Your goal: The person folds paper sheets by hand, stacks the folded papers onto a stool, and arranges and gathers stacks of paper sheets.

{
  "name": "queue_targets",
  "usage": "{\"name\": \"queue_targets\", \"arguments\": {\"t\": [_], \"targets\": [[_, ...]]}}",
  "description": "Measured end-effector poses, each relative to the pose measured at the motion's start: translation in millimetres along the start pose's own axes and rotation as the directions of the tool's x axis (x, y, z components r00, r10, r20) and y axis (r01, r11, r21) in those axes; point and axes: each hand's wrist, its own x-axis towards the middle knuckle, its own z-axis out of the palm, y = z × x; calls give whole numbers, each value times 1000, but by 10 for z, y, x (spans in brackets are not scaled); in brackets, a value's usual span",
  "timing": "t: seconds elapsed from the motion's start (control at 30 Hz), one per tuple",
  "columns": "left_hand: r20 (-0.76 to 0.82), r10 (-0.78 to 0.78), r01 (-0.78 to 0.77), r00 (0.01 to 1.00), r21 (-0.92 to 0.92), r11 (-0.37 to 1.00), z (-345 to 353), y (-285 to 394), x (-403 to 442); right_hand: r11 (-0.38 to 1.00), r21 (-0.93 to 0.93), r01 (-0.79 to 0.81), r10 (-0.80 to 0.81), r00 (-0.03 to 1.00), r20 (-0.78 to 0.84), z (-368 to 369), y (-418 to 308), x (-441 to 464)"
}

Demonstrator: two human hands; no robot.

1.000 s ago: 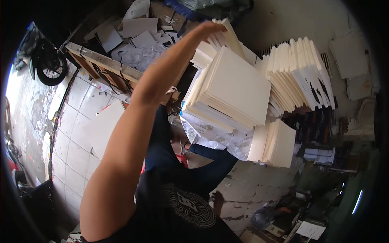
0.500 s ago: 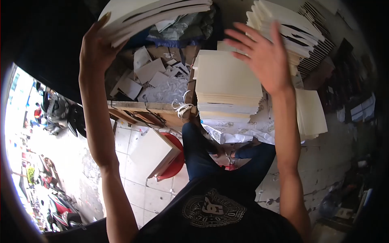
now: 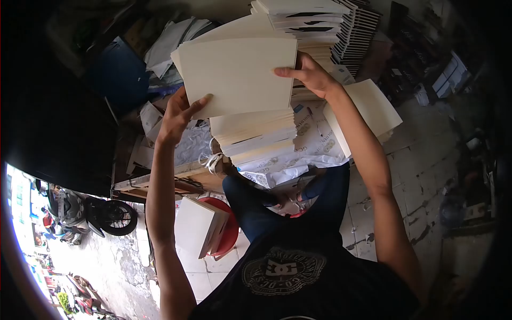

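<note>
My left hand (image 3: 177,116) grips the lower left corner of some flat cream boards (image 3: 240,77), its thumb lying on top. On the right edge of the same boards, my right hand (image 3: 313,77) closes with the thumb above and fingers mostly hidden behind. The boards are held nearly level over a tall stack of similar cream boards (image 3: 253,138), whose layered front edge shows below them. How many boards are in my hands cannot be made out.
Behind stand further piles of boards (image 3: 309,13), some with dark edges. White printed paper (image 3: 320,144) lies under the stack. A wooden bin (image 3: 154,178) with scraps is at left. A red stool (image 3: 228,226) carries more boards. Another cream pile (image 3: 368,114) sits at right.
My left hand has moved down and right from the upper left. My right hand, open before, has closed on the boards' right edge. Boards now lie between both hands over the central stack.
</note>
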Motion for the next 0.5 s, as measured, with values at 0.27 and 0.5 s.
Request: {"name": "queue_targets", "arguments": {"t": [0.27,0.5], "targets": [[-111,119,-110,987,89,990,200,-12,-26,996,-53,69,-72,995,-64,21,278,-84],[-362,227,-261,904,-48,964,727,-219,-131,976,-54,212,-219,950,-223,347,321,-292]]}}
